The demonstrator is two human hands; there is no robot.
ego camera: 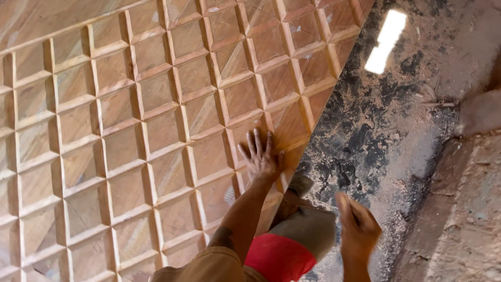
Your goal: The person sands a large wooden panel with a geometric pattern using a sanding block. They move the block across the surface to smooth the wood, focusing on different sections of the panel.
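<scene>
A large wooden panel [130, 130] carved with a grid of raised square blocks fills the left and middle of the head view. My left hand [259, 159] lies flat on it near its right edge, fingers spread, holding nothing. My right hand [357, 227] hangs in the air to the right of the panel, above the dusty floor, blurred, with its fingers loosely together and nothing visible in it. My leg in brown and red cloth [292, 240] shows between the two arms.
A dark polished floor [376, 136] covered in sawdust runs along the panel's right edge, with a bright window reflection [385, 42]. A rough, dusty stone or concrete ledge [464, 209] rises at the right.
</scene>
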